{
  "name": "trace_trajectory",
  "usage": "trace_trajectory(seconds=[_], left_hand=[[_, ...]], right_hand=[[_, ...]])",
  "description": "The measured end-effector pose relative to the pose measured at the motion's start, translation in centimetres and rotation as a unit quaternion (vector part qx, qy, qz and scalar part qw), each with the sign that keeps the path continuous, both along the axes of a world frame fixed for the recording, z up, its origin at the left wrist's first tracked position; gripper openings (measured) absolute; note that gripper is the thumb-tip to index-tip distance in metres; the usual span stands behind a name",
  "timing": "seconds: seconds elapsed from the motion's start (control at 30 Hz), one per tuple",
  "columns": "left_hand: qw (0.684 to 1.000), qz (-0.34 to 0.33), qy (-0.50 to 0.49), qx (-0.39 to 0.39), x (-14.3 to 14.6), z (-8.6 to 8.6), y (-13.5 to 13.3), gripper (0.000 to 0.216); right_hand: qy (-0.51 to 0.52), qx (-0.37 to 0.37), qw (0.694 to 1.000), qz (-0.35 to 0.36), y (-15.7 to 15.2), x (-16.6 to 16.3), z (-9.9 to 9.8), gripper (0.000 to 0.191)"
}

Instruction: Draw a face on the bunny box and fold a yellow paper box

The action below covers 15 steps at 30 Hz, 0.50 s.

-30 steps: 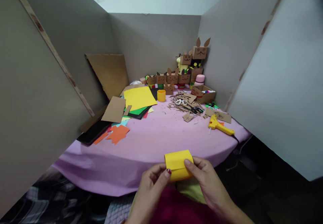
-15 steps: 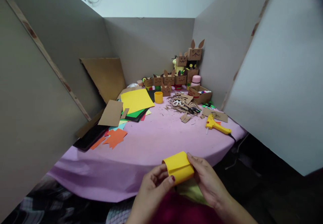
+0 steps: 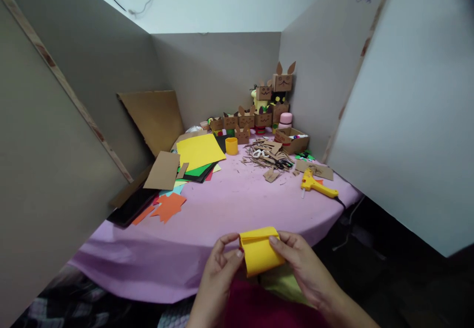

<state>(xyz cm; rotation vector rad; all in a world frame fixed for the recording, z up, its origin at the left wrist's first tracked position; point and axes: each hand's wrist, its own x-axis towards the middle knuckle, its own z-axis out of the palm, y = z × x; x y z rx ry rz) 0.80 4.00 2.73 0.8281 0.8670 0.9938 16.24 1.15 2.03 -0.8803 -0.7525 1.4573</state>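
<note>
A folded yellow paper [image 3: 258, 251] is held between both hands at the near edge of the purple-covered round table [image 3: 229, 204]. My left hand [image 3: 219, 273] pinches its left side with thumb and fingers. On the right side, my right hand [image 3: 301, 269] grips it, thumb on top. The paper is curled over into a short flattened band and sits just above my lap.
A yellow glue gun [image 3: 317, 185] lies at the right. Cardboard scraps with scissors [image 3: 270, 155], a yellow cup [image 3: 231, 146], stacked coloured paper [image 3: 199, 156], orange cut-outs [image 3: 167, 207] and cardboard bunny boxes [image 3: 264, 111] fill the back. Grey panels wall both sides.
The hands turned the yellow paper slightly and brought it a little lower and nearer. The view shifted, so the table things sit a bit lower and further left.
</note>
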Motion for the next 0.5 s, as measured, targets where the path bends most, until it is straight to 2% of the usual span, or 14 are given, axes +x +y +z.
trace_trajectory(seconds=[0.1,0.27,0.5], left_hand=[[1.0,0.019,0.004,0.001,0.1,0.6,-0.2,0.051],[0.999,-0.001,0.021,-0.028,0.0,1.4,-0.1,0.034],[0.999,0.003,0.016,-0.046,0.0,1.0,-0.2,0.022]], right_hand=[[0.001,-0.016,1.0,0.001,0.1,0.3,0.3,0.029],[0.006,-0.035,0.999,0.014,0.1,0.6,0.4,0.03],[-0.008,-0.035,0.999,0.006,0.3,1.1,-0.2,0.032]])
